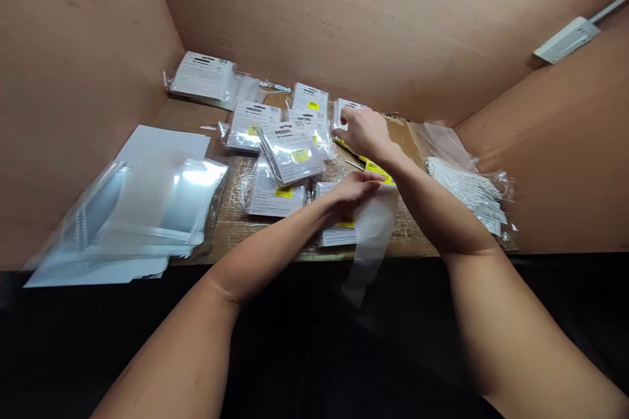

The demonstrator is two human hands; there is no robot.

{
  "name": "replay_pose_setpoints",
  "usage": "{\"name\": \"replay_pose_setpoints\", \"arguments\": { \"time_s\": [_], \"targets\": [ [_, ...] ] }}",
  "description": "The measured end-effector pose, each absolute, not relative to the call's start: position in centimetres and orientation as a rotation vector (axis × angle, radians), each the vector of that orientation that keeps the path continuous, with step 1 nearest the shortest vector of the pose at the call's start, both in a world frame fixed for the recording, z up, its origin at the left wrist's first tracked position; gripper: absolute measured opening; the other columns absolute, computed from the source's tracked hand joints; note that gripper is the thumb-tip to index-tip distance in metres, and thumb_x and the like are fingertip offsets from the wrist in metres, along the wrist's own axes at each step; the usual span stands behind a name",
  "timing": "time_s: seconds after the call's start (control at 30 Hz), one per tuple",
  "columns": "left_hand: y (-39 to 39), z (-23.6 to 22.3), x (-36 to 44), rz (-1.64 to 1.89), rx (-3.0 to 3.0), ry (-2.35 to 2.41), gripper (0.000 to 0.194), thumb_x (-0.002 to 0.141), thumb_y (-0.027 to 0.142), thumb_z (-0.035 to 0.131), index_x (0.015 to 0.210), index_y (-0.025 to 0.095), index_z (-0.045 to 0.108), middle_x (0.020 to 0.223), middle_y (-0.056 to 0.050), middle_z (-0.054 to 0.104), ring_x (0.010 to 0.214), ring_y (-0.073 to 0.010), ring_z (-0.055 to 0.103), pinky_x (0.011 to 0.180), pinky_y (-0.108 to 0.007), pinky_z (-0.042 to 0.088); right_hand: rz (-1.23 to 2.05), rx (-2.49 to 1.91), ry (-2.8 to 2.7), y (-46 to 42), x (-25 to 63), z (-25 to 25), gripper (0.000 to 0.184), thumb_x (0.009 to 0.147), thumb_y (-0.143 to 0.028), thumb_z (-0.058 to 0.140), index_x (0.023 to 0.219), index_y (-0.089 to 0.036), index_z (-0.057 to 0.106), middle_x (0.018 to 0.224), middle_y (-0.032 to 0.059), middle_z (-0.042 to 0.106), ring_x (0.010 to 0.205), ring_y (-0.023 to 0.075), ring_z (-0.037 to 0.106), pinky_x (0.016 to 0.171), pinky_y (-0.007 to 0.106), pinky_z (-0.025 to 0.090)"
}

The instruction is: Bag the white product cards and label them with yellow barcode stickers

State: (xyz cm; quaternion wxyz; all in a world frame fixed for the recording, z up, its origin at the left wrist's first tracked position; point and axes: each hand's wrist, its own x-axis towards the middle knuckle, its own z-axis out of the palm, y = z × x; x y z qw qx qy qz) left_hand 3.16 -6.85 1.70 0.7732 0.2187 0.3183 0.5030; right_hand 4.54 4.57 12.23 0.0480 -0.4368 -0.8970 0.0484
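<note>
My left hand (358, 187) pinches a strip of yellow labels (378, 172) close to the table's front edge. The strip's white backing paper (374, 226) hangs past that edge. Just beyond, my right hand (366, 131) is curled with its fingertips together over a clear-wrapped packet (345, 108). Whatever lies between those fingertips is too small to make out. More yellow labels show under that hand. To the left lie several flat packets (292, 144) with white printed cards, many bearing a yellow label. One labelled packet (339, 236) is partly hidden behind my left hand and the backing paper.
Clear plastic sleeves and white sheets (162, 203) are stacked on the left. At the back left sits a pile of packets (204, 75). A bundle of white cords (459, 186) lies on the right. Wooden panels enclose the cardboard-covered table; a white socket box (565, 40) is mounted at right.
</note>
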Motion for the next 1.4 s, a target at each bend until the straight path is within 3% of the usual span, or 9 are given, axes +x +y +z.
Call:
{"name": "replay_pose_setpoints", "arguments": {
  "time_s": [0.2, 0.43, 0.57, 0.73, 0.87, 1.0, 1.13, 1.3, 1.4],
  "targets": [
    [-6.7, 1.4, 3.7, 1.205, 0.585, 0.501, 0.078, 0.062, 0.012, 0.095, 0.135, 0.012, 0.066, 0.123, -0.014, 0.070, 0.105, -0.0251, 0.070, 0.098, -0.032, 0.055, 0.167, -1.706, -2.291, 0.2, 19.3, 14.2, 0.042, 0.100, -0.063, 0.058, 0.101, -0.022, 0.062, 0.090, 0.0129, 0.070, 0.087, 0.0304, 0.064, 0.079, 0.041, 0.045],
    [-7.5, 2.1, 3.5, 1.188, 0.832, 0.549, 0.076, 0.063, 0.025, 0.104, 0.130, 0.014, 0.070, 0.145, -0.017, 0.061, 0.126, -0.0355, 0.065, 0.109, -0.040, 0.055, 1.487, -1.305, -1.619, -6.9, 24.7, 8.1, 0.071, 0.076, -0.063, 0.081, 0.125, -0.028, 0.043, 0.078, -0.0034, 0.062, 0.069, 0.0189, 0.058, 0.070, 0.031, 0.046],
    [-8.1, 2.9, 3.2, 1.091, 0.903, 0.596, 0.067, 0.067, 0.034, 0.105, 0.124, 0.013, 0.076, 0.134, -0.017, 0.067, 0.128, -0.0358, 0.064, 0.112, -0.041, 0.052, 1.254, -1.208, -1.677, -7.8, 24.1, 6.7, 0.041, 0.082, -0.047, 0.079, 0.111, -0.024, 0.061, 0.074, -0.0046, 0.050, 0.065, 0.0144, 0.046, 0.063, 0.028, 0.036],
    [-8.2, 3.1, 3.2, 1.121, 0.909, 0.595, 0.056, 0.073, 0.038, 0.104, 0.118, 0.015, 0.079, 0.130, -0.016, 0.070, 0.127, -0.0336, 0.065, 0.115, -0.040, 0.050, 0.896, -1.223, -1.855, -7.8, 23.6, 6.6, 0.018, 0.093, -0.036, 0.071, 0.104, -0.022, 0.072, 0.078, -0.0006, 0.060, 0.068, 0.0159, 0.051, 0.066, 0.031, 0.040],
    [-7.5, 2.5, 3.6, 1.140, 0.816, 0.579, 0.060, 0.064, 0.034, 0.107, 0.114, 0.014, 0.081, 0.121, -0.017, 0.073, 0.119, -0.0346, 0.068, 0.112, -0.044, 0.051, 0.527, -1.168, -1.977, -8.0, 22.9, 6.1, 0.015, 0.101, -0.030, 0.062, 0.105, -0.020, 0.073, 0.100, 0.0062, 0.076, 0.084, 0.0198, 0.067, 0.079, 0.035, 0.052],
    [-8.0, 2.4, 4.2, 1.187, 0.719, 0.596, 0.057, 0.059, 0.039, 0.108, 0.103, 0.013, 0.082, 0.115, -0.016, 0.074, 0.117, -0.0347, 0.068, 0.114, -0.045, 0.048, 0.192, -1.103, -2.024, -9.3, 22.6, 5.3, 0.018, 0.104, -0.029, 0.060, 0.106, -0.020, 0.075, 0.099, 0.0097, 0.073, 0.097, 0.0248, 0.067, 0.088, 0.040, 0.055],
    [-7.2, 1.6, 4.4, 1.125, 0.667, 0.577, 0.049, 0.078, 0.044, 0.095, 0.110, 0.010, 0.081, 0.118, -0.015, 0.073, 0.110, -0.0266, 0.067, 0.110, -0.036, 0.046, -0.060, -1.155, -1.997, -9.1, 23.6, 4.2, 0.014, 0.095, -0.035, 0.074, 0.099, -0.022, 0.078, 0.113, 0.0147, 0.065, 0.108, 0.0305, 0.065, 0.081, 0.043, 0.057],
    [-5.8, 1.2, 4.8, 1.090, 0.307, 0.635, 0.021, 0.094, 0.029, 0.078, 0.098, 0.009, 0.076, 0.101, -0.014, 0.071, 0.083, -0.0200, 0.066, 0.082, -0.030, 0.055, -0.037, -1.025, -1.951, -6.6, 21.7, 10.0, 0.002, 0.095, -0.036, 0.073, 0.096, -0.035, 0.075, 0.093, 0.0083, 0.074, 0.087, 0.0324, 0.070, 0.080, 0.055, 0.055],
    [-6.2, 1.7, 4.8, 1.076, 0.349, 0.683, 0.011, 0.092, 0.019, 0.077, 0.094, 0.009, 0.076, 0.097, -0.010, 0.070, 0.078, -0.0171, 0.063, 0.084, -0.029, 0.053, 0.507, -1.071, -1.837, -2.9, 14.8, 16.1, 0.012, 0.092, -0.040, 0.079, 0.104, -0.037, 0.078, 0.097, 0.0086, 0.075, 0.086, 0.0309, 0.071, 0.075, 0.051, 0.054]
  ]
}}
